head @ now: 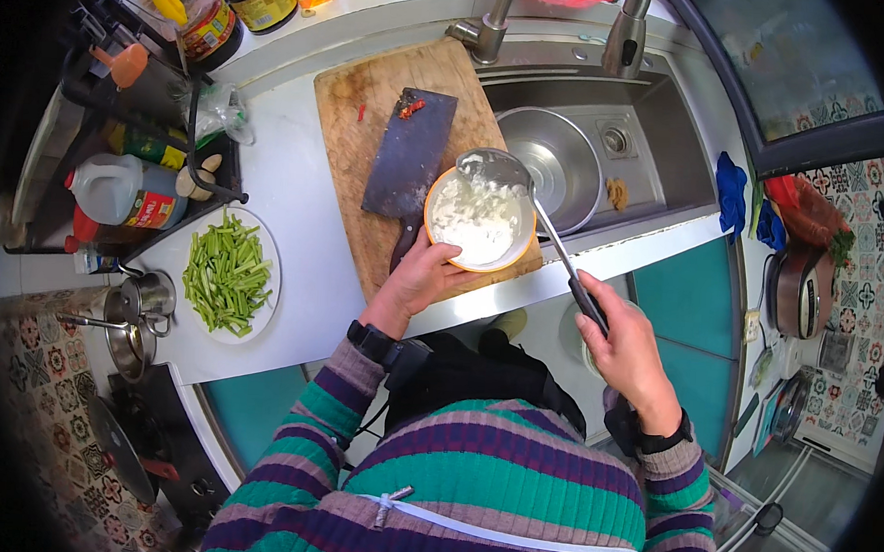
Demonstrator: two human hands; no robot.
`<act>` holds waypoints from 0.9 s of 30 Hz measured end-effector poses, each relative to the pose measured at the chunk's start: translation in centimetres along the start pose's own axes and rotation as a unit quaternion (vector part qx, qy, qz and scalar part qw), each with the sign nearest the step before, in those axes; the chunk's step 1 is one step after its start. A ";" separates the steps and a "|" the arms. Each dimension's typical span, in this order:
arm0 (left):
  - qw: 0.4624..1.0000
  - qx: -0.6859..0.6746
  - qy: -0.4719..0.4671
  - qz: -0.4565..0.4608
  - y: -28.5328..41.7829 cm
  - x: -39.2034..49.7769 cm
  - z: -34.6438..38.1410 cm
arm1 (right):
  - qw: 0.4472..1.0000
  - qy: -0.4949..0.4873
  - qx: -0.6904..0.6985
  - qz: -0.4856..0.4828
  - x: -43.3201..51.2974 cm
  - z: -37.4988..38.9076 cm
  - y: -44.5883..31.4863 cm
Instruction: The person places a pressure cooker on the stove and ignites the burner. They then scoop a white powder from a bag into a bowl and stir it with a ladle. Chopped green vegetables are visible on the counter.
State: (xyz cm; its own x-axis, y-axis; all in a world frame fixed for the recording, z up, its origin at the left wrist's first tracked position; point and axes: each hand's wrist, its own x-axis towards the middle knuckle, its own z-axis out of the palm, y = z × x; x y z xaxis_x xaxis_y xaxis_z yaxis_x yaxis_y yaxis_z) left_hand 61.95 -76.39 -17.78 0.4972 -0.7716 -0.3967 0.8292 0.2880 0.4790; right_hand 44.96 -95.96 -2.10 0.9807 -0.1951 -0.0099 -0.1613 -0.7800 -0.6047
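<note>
My left hand (421, 276) grips the near rim of an orange-edged bowl (530, 239) over the cutting board's right side. White powder (481, 222), flour-like, and some clear liquid are in the bowl. In my right hand (622, 341) is the black handle of a metal ladle (497, 166). The ladle's head is tilted over the far rim of the bowl. Beneath and left of the bowl lies a cleaver (412, 152) on the wooden cutting board (338, 116), with chopped red pieces (412, 110) on its blade.
A plate (269, 298) of cut green stalks (227, 274) stands at left. Right of the board, a metal pot (558, 155) sits in the steel sink (670, 130) below a faucet (489, 37). Bottles (124, 188) fill a rack at left; a stove (190, 443) is lower left.
</note>
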 end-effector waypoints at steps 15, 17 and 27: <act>0.980 0.196 0.026 -0.035 1.4 -2.9 1.9 | 0.770 -0.220 0.450 0.394 -2.1 -4.9 -1.9; 0.975 0.215 0.023 -0.041 1.4 -3.2 1.9 | 0.793 -0.197 0.421 0.393 -3.0 -5.2 -2.1; 0.977 0.206 -0.016 -0.045 1.4 -3.9 2.8 | 0.989 -0.064 0.072 0.112 -6.5 -4.4 -2.4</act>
State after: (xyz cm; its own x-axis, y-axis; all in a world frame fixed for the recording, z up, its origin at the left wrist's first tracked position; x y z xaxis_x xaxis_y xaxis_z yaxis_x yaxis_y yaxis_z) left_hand 60.45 -74.57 -13.40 0.4137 -0.8030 -0.4291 0.6924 -0.0286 0.7209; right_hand 38.49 -95.42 2.91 0.9299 -0.2695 -0.2503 -0.3669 -0.6320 -0.6827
